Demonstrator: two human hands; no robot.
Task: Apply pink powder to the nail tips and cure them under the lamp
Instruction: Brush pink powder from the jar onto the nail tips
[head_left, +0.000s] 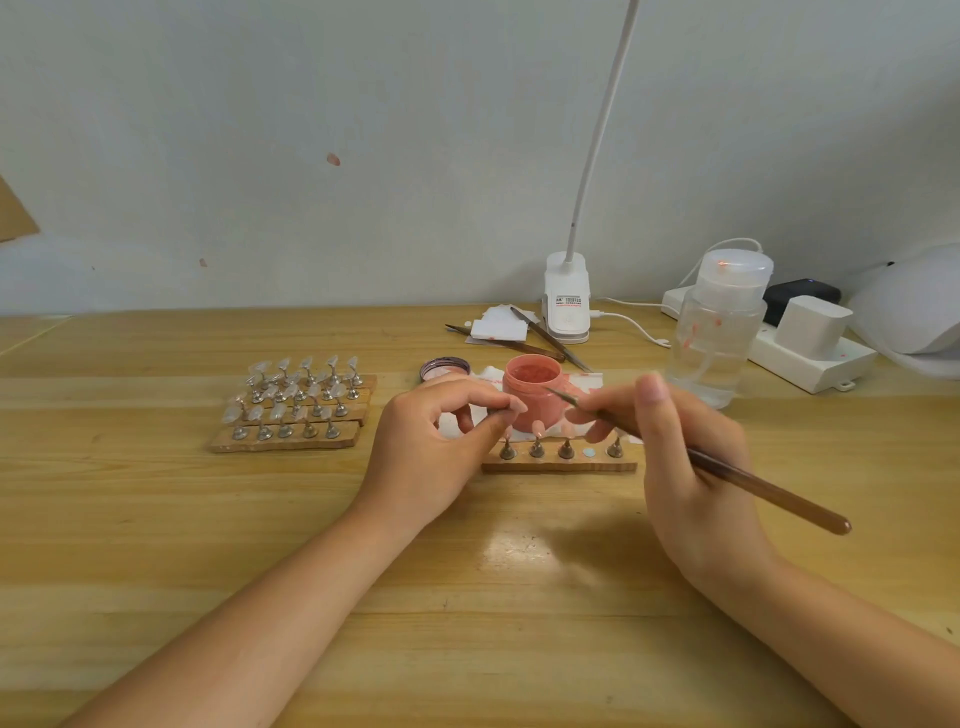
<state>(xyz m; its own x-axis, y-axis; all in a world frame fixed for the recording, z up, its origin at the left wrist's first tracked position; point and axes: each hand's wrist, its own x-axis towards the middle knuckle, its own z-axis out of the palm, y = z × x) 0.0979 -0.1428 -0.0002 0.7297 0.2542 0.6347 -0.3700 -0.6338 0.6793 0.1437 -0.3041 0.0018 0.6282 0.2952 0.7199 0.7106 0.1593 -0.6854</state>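
Observation:
An open jar of pink powder (531, 387) stands mid-table on a white sheet. Just in front of it my left hand (436, 447) pinches a small metal stand with a pink nail tip (511, 406) between thumb and forefinger. My right hand (685, 457) grips a brown brush (763, 488), its tip pointing left at the jar, close to the held nail tip. Below both hands lies a wooden strip (558, 465) with several metal stands carrying nail tips and one bare slot.
A wooden rack (291, 415) with several clear nail tips sits at the left. The jar's lid (444, 368), tweezers (545, 338) and white pads lie behind. A clip lamp (567, 306), a clear pump bottle (719, 332), a power strip (810, 353) and a white curing lamp (914, 306) stand at the right.

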